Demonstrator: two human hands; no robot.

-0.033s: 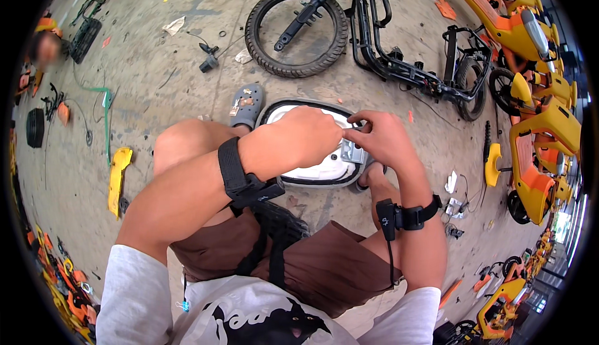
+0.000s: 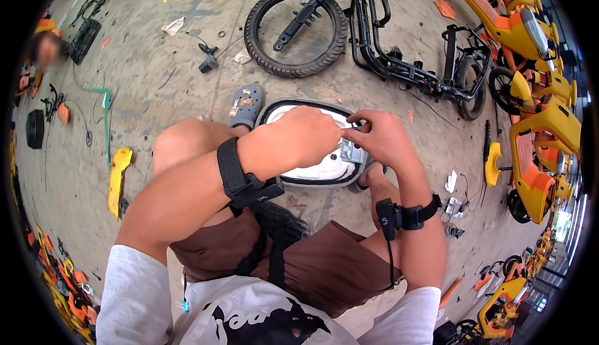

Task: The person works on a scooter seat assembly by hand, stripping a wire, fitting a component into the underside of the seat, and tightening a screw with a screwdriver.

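An oval white part with a black rim (image 2: 302, 171) lies on the floor between my legs, with a silver metal bracket (image 2: 352, 156) on its right side. My left hand (image 2: 306, 134) is curled over it, fingers closed and hidden beneath the back of the hand. My right hand (image 2: 377, 134) is bent above the bracket, thumb and forefinger closed in toward my left fingertips. Whatever small thing they hold between them is too hidden to make out.
A black scooter frame (image 2: 405, 70) with a front wheel (image 2: 262, 51) lies ahead. Yellow-orange scooters (image 2: 530, 189) line the right side. A yellow panel (image 2: 120, 179) and loose cables lie left. A blurred person (image 2: 47, 48) is at the far left.
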